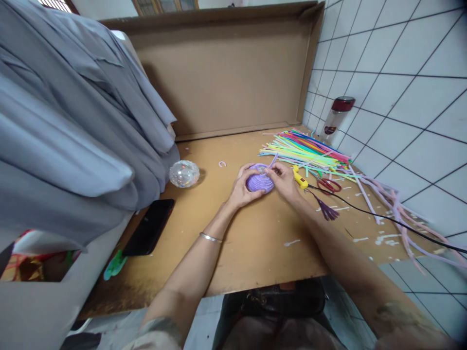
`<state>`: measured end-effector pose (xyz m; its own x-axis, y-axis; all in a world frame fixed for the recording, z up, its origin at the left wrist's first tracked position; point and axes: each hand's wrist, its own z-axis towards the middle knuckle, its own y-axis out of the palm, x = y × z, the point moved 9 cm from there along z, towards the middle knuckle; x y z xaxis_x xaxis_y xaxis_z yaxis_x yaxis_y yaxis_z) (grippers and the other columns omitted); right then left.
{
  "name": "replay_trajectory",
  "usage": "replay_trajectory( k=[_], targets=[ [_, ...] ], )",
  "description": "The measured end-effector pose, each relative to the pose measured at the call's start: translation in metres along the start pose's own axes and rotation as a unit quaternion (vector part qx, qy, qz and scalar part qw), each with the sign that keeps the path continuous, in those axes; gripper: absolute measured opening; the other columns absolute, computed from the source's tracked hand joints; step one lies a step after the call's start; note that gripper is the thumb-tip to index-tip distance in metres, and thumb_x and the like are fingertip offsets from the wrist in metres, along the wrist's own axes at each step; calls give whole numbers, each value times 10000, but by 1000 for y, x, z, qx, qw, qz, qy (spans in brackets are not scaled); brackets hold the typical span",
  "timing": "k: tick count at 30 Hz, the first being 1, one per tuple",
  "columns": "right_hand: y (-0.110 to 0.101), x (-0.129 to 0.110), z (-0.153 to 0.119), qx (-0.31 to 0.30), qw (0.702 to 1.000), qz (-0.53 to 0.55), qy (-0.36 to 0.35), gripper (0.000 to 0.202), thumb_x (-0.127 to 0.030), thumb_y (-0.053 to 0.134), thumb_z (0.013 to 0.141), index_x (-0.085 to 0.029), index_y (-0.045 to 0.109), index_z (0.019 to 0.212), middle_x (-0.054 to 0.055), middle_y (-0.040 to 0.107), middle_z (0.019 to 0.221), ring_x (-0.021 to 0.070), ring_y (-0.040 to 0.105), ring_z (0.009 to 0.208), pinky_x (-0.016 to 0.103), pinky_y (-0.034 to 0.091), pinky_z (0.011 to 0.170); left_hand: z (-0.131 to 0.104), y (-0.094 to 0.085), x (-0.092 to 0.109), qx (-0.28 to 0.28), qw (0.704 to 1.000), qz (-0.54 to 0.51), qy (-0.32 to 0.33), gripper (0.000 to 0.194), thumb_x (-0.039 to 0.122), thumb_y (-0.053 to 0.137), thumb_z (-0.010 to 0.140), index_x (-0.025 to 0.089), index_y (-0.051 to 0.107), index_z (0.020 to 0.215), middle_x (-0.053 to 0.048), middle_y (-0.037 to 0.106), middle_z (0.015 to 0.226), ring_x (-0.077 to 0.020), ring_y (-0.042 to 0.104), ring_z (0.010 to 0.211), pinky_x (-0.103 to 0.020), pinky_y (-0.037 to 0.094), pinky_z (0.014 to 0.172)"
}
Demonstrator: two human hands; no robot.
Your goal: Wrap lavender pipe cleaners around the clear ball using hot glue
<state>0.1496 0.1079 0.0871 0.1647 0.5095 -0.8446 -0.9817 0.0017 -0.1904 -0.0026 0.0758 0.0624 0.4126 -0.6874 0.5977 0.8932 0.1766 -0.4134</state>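
Near the middle of the table is a round ball wound with purple strip, a clear patch showing at its top. My left hand curls round its left side, thumb below and fingers above, gripping it. At its upper right my right hand is closed in a pinch on the purple strip. A loose end of that strip sticks up above the ball, between my hands. My fingers partly hide the ball's sides. Left of my hands sits a clear bumpy ball with coloured specks.
Many coloured strips lie at the back right, near a yellow glue gun, red-handled scissors and a purple tassel. A black cable crosses the right side. A bottle leans by the tiled wall. Left are a phone and grey cloth.
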Motion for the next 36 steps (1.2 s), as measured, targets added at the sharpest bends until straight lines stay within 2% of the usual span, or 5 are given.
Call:
replay_trajectory(
  k=[9, 19, 25, 32, 36],
  targets=[
    [0, 1, 1, 4, 1000, -1, -5, 324, -502, 656, 789, -236, 549, 637, -27, 499, 588, 134, 412, 594, 280, 329, 556, 0, -4, -1, 12, 999, 36, 1, 635, 608, 843, 677, 239, 642, 1154, -148, 378, 1499, -369, 409, 1443, -588, 394, 1169],
    [0, -1, -1, 7, 1000, 6, -1, 341, -500, 658, 807, -232, 535, 636, -37, 470, 576, 129, 399, 583, 277, 326, 550, 3, -7, 3, -11, 999, 47, 12, 577, 566, 795, 747, 241, 645, 1198, -130, 564, 1374, -312, 541, 1329, -548, 428, 1140],
    [2, -1, -1, -3, 1000, -3, -11, 336, -495, 641, 829, -227, 529, 661, -41, 461, 588, 125, 413, 576, 275, 325, 561, 4, -7, 6, -24, 999, 42, 21, 564, 514, 777, 777, 222, 617, 1232, -162, 556, 1426, -328, 548, 1346, -561, 435, 1131],
    [4, -4, -3, -1, 999, -32, -17, 321, -490, 601, 825, -214, 540, 675, -43, 478, 612, 114, 410, 587, 260, 350, 582, -1, -1, 12, 36, 995, 84, 47, 613, 528, 794, 767, 194, 566, 1227, -176, 556, 1382, -321, 567, 1327, -533, 485, 1099],
    [3, -5, -4, 15, 999, -40, -23, 271, -444, 610, 805, -211, 559, 676, -33, 504, 637, 118, 423, 607, 263, 372, 605, -3, -1, 13, 65, 993, 86, 55, 605, 522, 818, 750, 228, 572, 1218, -151, 561, 1368, -321, 584, 1309, -539, 511, 1079]
  ],
)
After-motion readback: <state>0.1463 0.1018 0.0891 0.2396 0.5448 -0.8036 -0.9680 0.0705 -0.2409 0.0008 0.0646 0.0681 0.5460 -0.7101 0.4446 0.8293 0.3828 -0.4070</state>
